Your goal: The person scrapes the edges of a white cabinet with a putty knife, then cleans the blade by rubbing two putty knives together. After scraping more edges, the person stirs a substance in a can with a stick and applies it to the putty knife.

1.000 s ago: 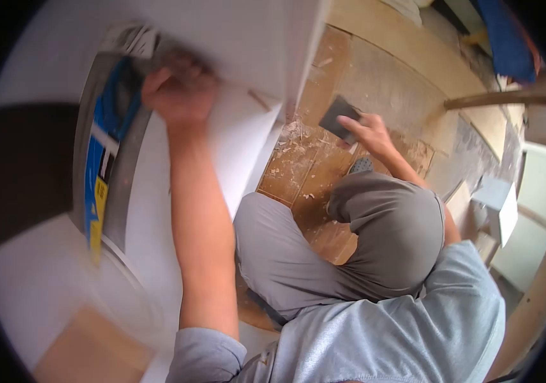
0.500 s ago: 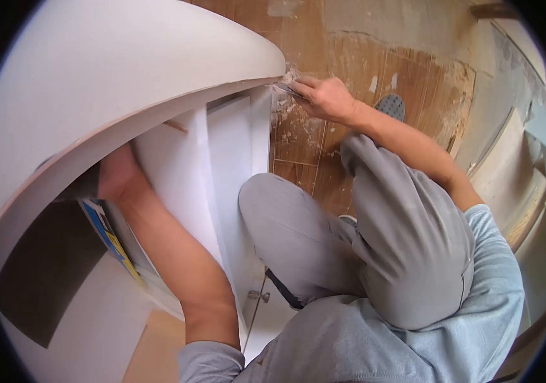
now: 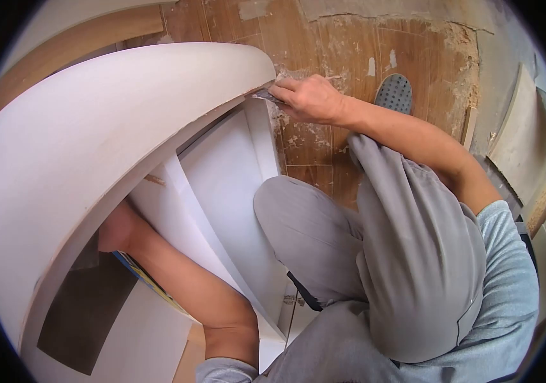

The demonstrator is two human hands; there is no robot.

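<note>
The largest item was a broad white panel (image 3: 113, 147), smooth and matt, with a raw pale edge along its underside. It lay tilted over white inner boards of the same finish.

The floor (image 3: 314, 38) beyond it was wood-pattern plank, scuffed, with patches of grey residue and pale crumbs scattered near the panel corner.

The person crouched beside the panel in grey trousers and a light blue shirt. A perforated grey shoe sole (image 3: 393, 92) showed on the floor past the right forearm.

The left hand (image 3: 116, 230) reached beneath the panel's lower edge, against the white inner board. Most of it was hidden, so whether it gripped anything could not be told. A blue and yellow printed strip (image 3: 148, 281) lay just below that wrist.

The right hand (image 3: 308, 99) was closed, fingers curled and knuckles up, around a scraper blade (image 3: 265, 96). The blade was thin, flat and dark. Its tip met the panel's far corner, just above the floor.
</note>
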